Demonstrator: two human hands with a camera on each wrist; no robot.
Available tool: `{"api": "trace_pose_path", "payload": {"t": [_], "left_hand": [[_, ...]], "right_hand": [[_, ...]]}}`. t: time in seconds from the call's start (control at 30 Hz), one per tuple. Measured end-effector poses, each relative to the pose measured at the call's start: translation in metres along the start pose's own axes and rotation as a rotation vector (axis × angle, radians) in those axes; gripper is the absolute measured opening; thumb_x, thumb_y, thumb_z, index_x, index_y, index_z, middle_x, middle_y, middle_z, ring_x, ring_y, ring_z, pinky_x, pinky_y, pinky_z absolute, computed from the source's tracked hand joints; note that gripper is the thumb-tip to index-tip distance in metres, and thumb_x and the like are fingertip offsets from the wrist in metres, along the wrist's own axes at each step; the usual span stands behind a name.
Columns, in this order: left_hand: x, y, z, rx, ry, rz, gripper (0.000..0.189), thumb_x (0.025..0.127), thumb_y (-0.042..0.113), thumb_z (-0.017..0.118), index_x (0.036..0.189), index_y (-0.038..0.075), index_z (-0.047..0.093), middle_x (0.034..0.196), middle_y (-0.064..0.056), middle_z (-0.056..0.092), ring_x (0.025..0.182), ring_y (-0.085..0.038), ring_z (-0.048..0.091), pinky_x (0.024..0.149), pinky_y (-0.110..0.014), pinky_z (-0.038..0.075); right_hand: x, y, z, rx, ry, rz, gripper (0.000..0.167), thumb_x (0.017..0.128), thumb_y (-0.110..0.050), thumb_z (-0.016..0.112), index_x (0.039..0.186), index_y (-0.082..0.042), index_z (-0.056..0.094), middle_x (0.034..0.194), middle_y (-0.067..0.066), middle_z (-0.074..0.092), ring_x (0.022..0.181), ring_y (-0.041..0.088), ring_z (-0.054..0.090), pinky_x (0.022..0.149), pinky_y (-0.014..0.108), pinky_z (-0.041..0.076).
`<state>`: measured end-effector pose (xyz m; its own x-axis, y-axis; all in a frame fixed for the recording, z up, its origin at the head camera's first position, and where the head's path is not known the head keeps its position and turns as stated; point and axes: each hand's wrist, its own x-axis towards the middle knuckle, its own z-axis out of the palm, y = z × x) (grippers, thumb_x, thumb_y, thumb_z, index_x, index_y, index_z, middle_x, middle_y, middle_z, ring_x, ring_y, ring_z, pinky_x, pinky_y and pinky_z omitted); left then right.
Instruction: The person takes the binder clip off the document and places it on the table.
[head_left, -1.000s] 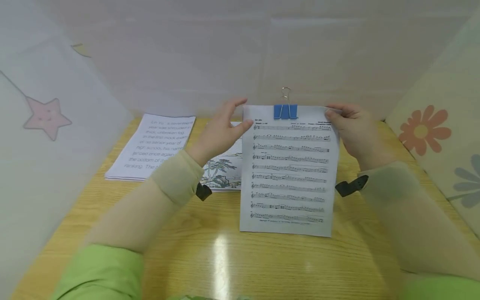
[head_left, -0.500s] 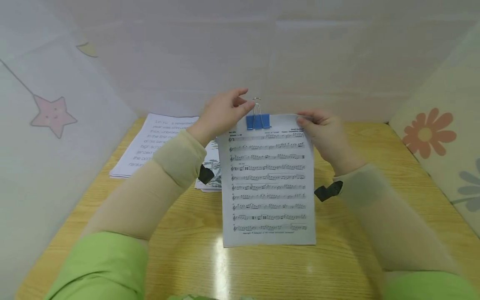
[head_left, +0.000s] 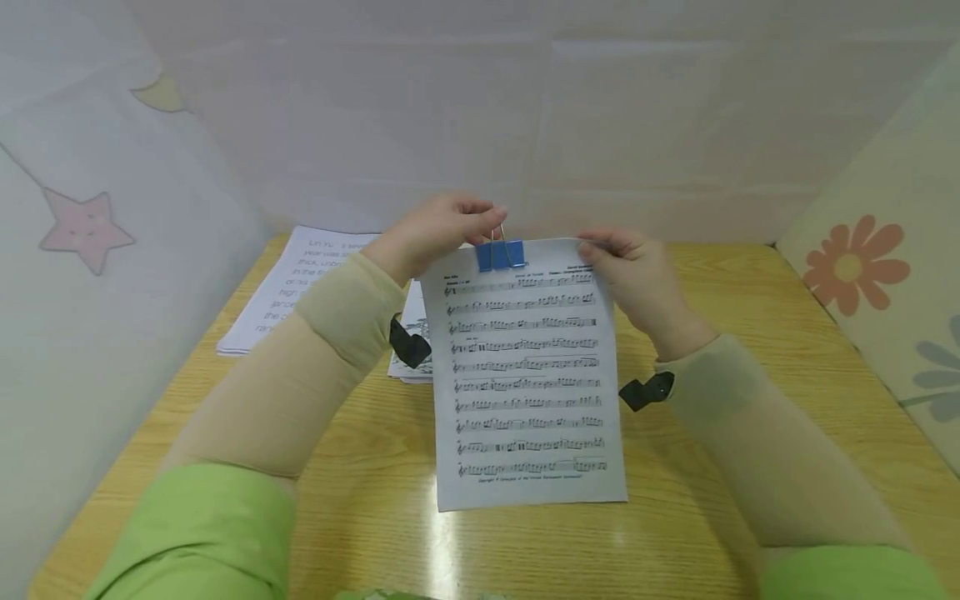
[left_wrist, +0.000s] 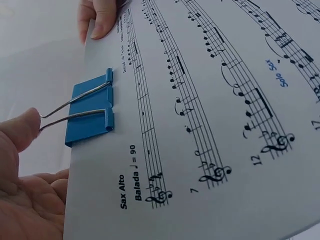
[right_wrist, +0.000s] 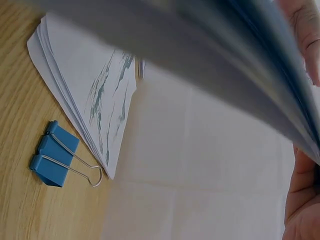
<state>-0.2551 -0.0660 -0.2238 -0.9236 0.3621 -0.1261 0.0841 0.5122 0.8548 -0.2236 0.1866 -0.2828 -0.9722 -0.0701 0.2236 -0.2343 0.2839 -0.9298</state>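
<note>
My left hand [head_left: 442, 229] pinches the wire handles of a blue binder clip [head_left: 501, 256] at the top edge of a sheet of music [head_left: 525, 375]. In the left wrist view, the thumb presses the ends of the clip's handles [left_wrist: 87, 95], and the blue body sits over the paper's edge. My right hand [head_left: 637, 279] holds the top right corner of the sheet music between thumb and fingers. The page hangs upright over the table, printed side facing me. From the right wrist view, the held papers are seen edge-on and blurred.
A stack of pages with large printed text [head_left: 273, 283] lies at the back left of the wooden table [head_left: 360, 500]. Beside it, partly behind the music, is a stack of landscape drawings [head_left: 415, 333]. Another blue binder clip [right_wrist: 56, 152] rests on the wood.
The sheet music has shifted left and slightly down in the head view. My left hand has moved from the sheet's left corner to the binder clip's handles. The right hand keeps its corner.
</note>
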Motion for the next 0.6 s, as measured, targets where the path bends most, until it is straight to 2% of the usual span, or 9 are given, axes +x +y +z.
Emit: {"api": "trace_pose_path", "payload": {"t": [0.07, 0.2, 0.43, 0.6], "left_hand": [[-0.001, 0.000, -0.001, -0.068, -0.049, -0.019, 0.053, 0.094, 0.044, 0.058, 0.138, 0.013, 0.052, 0.124, -0.006, 0.059, 0.113, -0.019, 0.051, 0.097, -0.037, 0.043], [-0.003, 0.000, 0.001, -0.108, -0.080, -0.039, 0.052, 0.093, 0.042, 0.061, 0.138, 0.016, 0.052, 0.128, -0.005, 0.056, 0.118, -0.020, 0.047, 0.099, -0.038, 0.041], [-0.004, 0.000, 0.007, -0.069, 0.004, -0.037, 0.048, 0.094, 0.042, 0.059, 0.135, 0.017, 0.055, 0.122, 0.002, 0.060, 0.117, -0.015, 0.049, 0.106, -0.037, 0.033], [-0.005, 0.000, 0.013, -0.014, 0.054, -0.015, 0.048, 0.096, 0.042, 0.057, 0.136, 0.016, 0.054, 0.127, 0.004, 0.060, 0.123, -0.012, 0.048, 0.109, -0.035, 0.030]], "right_hand": [[-0.001, 0.000, 0.000, -0.011, -0.008, -0.006, 0.029, 0.096, -0.023, 0.061, 0.117, -0.004, 0.067, 0.101, 0.006, 0.069, 0.082, 0.015, 0.067, 0.070, 0.023, 0.054], [-0.002, 0.002, 0.000, -0.016, -0.011, -0.005, 0.030, 0.096, -0.023, 0.061, 0.118, -0.003, 0.066, 0.101, 0.006, 0.069, 0.082, 0.015, 0.067, 0.070, 0.023, 0.054], [-0.003, 0.003, 0.000, -0.014, 0.000, -0.009, 0.031, 0.096, -0.023, 0.061, 0.118, -0.001, 0.066, 0.098, 0.004, 0.070, 0.080, 0.012, 0.067, 0.069, 0.022, 0.054], [-0.004, 0.002, 0.000, -0.023, 0.003, -0.001, 0.031, 0.096, -0.024, 0.061, 0.118, -0.002, 0.066, 0.098, 0.003, 0.070, 0.080, 0.012, 0.067, 0.069, 0.022, 0.054]]}}
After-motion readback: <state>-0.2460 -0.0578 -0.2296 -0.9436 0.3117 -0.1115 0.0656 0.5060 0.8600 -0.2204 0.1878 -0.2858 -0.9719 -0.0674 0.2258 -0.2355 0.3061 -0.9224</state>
